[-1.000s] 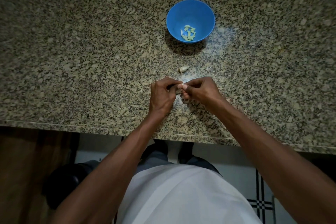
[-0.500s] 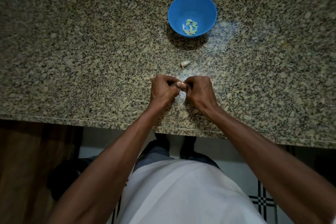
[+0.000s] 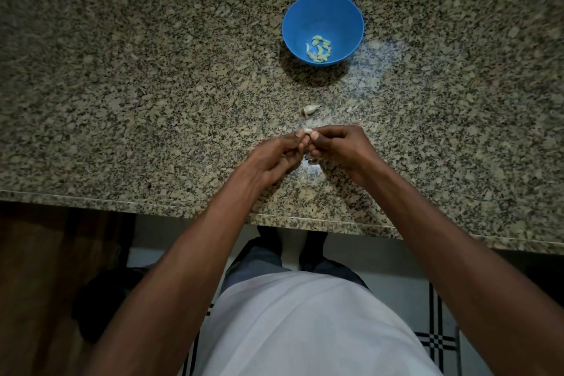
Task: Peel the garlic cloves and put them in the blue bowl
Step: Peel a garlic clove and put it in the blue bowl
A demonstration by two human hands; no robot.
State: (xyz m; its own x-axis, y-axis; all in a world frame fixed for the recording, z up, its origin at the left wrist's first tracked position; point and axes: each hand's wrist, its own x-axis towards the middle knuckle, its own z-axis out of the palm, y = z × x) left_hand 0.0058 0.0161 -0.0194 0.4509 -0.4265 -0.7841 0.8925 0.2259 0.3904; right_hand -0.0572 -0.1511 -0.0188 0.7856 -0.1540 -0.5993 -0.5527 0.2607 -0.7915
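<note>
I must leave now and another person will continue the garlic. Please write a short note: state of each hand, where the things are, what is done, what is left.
Left hand and right hand: both pinch one garlic clove between the fingertips, above the counter. Its peeling looks unfinished.
Blue bowl: at the far side of the counter, with several peeled cloves inside.
Loose clove: on the counter between the bowl and the hands, apparently with its skin on.
Done: the cloves in the bowl.
Left: finish the held clove, peel the loose one, put both in the bowl.
</note>
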